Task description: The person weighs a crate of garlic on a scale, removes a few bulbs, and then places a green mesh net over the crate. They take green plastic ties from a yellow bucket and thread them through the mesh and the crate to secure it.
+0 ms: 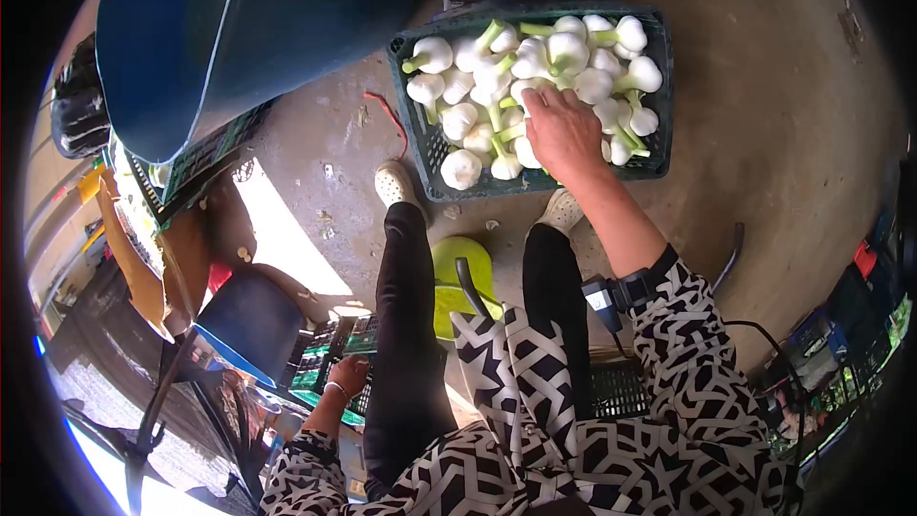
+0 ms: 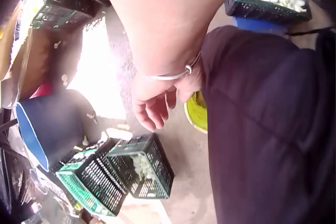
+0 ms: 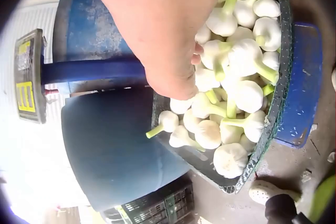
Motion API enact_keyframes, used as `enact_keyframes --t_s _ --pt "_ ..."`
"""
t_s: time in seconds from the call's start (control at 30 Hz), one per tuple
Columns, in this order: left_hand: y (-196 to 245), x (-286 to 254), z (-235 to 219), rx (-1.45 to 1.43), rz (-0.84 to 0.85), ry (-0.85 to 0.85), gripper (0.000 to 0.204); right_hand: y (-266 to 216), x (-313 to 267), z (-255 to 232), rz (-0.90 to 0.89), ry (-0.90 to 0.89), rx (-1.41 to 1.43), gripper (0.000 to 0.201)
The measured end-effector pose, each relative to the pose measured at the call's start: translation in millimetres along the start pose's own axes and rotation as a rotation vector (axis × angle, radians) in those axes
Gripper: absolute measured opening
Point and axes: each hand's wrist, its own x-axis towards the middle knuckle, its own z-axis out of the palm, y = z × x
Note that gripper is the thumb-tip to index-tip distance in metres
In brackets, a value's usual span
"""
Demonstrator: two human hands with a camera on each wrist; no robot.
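Note:
White garlic bulbs with cut green stems (image 1: 461,169) (image 3: 230,160) fill a dark green plastic crate (image 1: 659,158) (image 3: 283,71). My right hand (image 1: 565,134) (image 3: 163,45) reaches in from above, its fingers down among the bulbs near the middle in the head view. The hand's back covers most of those fingers in the right wrist view, so whether they grip a bulb cannot be told. Beside my leg my left hand (image 1: 348,376) (image 2: 157,100) hangs with loosely bent fingers and nothing in them, a bracelet round its wrist.
A large blue container (image 1: 162,48) (image 3: 110,145) stands left of the crate. Between my legs is a yellow-green bucket (image 1: 461,263) (image 2: 197,112). Low on the left are stacked green crates (image 2: 113,176) and a smaller blue container (image 1: 250,325). A red strip (image 1: 390,118) lies on the floor.

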Motion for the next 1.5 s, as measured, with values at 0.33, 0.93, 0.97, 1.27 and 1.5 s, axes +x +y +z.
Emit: enact_keyframes --t_s 0.33,0.93,0.97,1.27,1.5 --pt "-71 -214 162 -0.319 -0.360 -0.375 0.051 1 39 10 0.109 -0.219 0.247 0.038" --pt "-89 -105 -33 -0.639 -0.230 -0.040 0.073 -85 1 84 0.778 -0.511 -0.203 0.014" --pt "-89 -101 -53 -0.684 -0.221 -0.006 0.074 -83 -1 80 0.805 -0.489 -0.201 0.014" --pt "15 -76 -153 -1.604 0.153 0.019 0.086 -227 -83 -98 0.092 -0.160 1.109 0.020" --pt "170 -80 -140 -1.910 0.787 -0.654 0.064 -284 -130 -131 -0.100 -0.110 0.808 0.052"
